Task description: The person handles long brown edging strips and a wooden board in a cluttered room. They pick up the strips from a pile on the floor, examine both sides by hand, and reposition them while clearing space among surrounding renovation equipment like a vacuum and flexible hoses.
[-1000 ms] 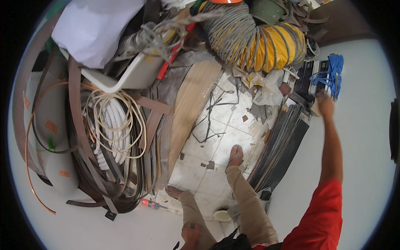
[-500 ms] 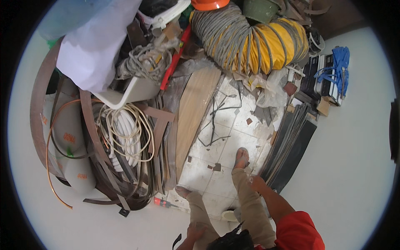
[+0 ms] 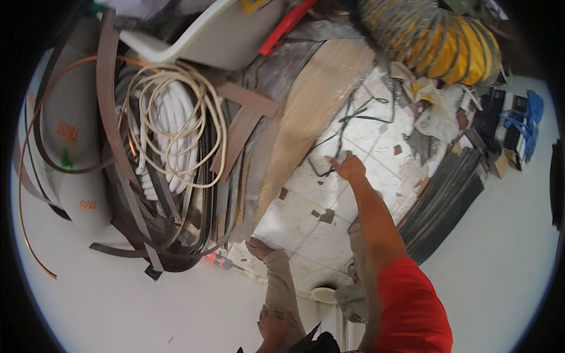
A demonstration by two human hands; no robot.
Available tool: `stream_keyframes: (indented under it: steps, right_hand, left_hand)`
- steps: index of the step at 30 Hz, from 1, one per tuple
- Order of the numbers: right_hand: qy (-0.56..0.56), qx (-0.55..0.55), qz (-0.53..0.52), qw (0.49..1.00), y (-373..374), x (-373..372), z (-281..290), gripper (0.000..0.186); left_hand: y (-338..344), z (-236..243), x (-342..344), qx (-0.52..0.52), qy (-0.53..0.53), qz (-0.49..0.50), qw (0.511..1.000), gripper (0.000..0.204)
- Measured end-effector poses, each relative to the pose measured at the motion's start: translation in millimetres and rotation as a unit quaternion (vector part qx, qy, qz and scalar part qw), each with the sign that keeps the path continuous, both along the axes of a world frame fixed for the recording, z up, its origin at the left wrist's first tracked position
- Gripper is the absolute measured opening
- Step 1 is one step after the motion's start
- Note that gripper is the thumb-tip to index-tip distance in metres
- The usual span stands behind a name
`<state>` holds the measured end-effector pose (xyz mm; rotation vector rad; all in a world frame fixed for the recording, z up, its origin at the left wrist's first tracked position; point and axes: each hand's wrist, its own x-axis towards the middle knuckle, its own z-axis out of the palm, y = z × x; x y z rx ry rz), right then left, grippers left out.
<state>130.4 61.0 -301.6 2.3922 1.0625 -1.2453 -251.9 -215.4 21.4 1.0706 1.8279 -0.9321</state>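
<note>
My right hand (image 3: 351, 168) reaches down over the white tiled floor (image 3: 300, 220), fingers closed. A small pale thing shows at its fingertips, too blurred to name. Thin black strips (image 3: 341, 138), bent and tangled, lie on the tiles right by that hand. To its left a wood-look plank (image 3: 312, 106) lies slanting. My left hand (image 3: 273, 323) rests on my left trouser leg, fingers spread over the cloth and holding nothing.
Brown flat strips (image 3: 244, 123) and coiled cream cable (image 3: 218, 138) crowd the left, below a white bin (image 3: 218, 44). A yellow ducting hose (image 3: 465, 53) lies at the far right. Dark planks (image 3: 447, 203) lean along the right wall. Tile scraps (image 3: 326, 216) and a red-handled tool (image 3: 219, 260) lie on the floor.
My right hand has moved from beside my right leg forward and down to the black strips. My view has shifted lower and closer. The left hand stays on the leg.
</note>
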Motion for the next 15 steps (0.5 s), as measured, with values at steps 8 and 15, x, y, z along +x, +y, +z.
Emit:
stream_keyframes:
  steps: [8,15]
  right_hand:
    - [0.032,0.142,0.089,0.985,-56,-58,-102,0.032]
    - [0.306,0.07,0.129,0.941,-197,-171,65,0.031]
  left_hand:
    - [-3,5,-25,0.045,-0.023,-0.004,0.999,0.083]
    - [-2,6,-36,0.126,-0.075,0.025,0.989,0.081]
